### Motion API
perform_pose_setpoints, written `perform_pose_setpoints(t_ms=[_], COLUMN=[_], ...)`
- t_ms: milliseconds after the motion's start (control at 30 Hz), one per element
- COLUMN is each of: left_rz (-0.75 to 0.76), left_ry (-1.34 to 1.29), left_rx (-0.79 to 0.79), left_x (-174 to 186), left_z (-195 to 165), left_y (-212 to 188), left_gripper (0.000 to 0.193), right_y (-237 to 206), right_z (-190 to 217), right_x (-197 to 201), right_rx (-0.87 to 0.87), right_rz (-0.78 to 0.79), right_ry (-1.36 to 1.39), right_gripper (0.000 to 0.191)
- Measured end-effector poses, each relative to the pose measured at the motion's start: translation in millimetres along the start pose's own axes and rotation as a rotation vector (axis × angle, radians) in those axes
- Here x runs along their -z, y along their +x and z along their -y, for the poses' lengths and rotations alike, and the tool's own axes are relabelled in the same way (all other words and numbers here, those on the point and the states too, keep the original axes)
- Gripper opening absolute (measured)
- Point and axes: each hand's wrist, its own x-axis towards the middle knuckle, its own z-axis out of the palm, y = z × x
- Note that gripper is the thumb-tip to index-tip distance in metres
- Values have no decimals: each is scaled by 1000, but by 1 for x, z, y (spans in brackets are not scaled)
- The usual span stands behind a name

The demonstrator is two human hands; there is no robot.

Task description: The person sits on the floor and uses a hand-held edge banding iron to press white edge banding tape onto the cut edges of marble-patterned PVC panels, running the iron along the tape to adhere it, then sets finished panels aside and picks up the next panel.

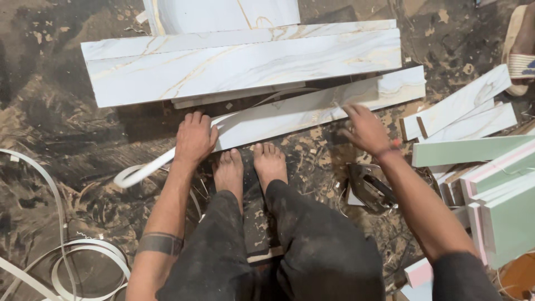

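The fingers of the left hand (194, 140) lay spread and flat, pressing down on the near end of a long marble-patterned strip (312, 111) that rested on the floor. A white edge band (146, 169) ran under that palm and curled away to its outer side. The right hand (366, 129) hovered at the strip's near edge farther along; its fingers were blurred, loosely curled, and whether they gripped anything could not be told. Between the two hands, just behind the strip, stood the person's bare feet (249, 170). Beyond the fingers, wider marble-patterned boards (245, 64) lay stacked side by side. Just behind the right wrist sat a metal hand tool (369, 188) on the dusty floor (67, 111). Out past the right hand lay short marble offcuts (465, 108) and pale green panels (501, 189). Behind the left elbow, coils of white band (83, 262) looped on the floor.
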Motion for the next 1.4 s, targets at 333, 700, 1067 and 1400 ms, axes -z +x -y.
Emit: perform_pose_setpoints(t_ms=[333,700,1067,1400], left_rz=[146,111,194,114], left_ry=[-217,-164,-43,-257], left_rx=[130,-25,-244,-103], left_x=[5,87,26,43], left_z=[6,-22,-62,-71], left_y=[1,-44,-24,-25], left_gripper=[26,36,30,27], right_y=[96,11,11,-79], right_z=[8,34,108,10], right_x=[-9,-12,-29,-15], right_rx=[-78,36,225,-135], right_rz=[149,-99,-189,-455], right_ry=[-342,-5,181,-7], right_gripper=[71,27,33,26])
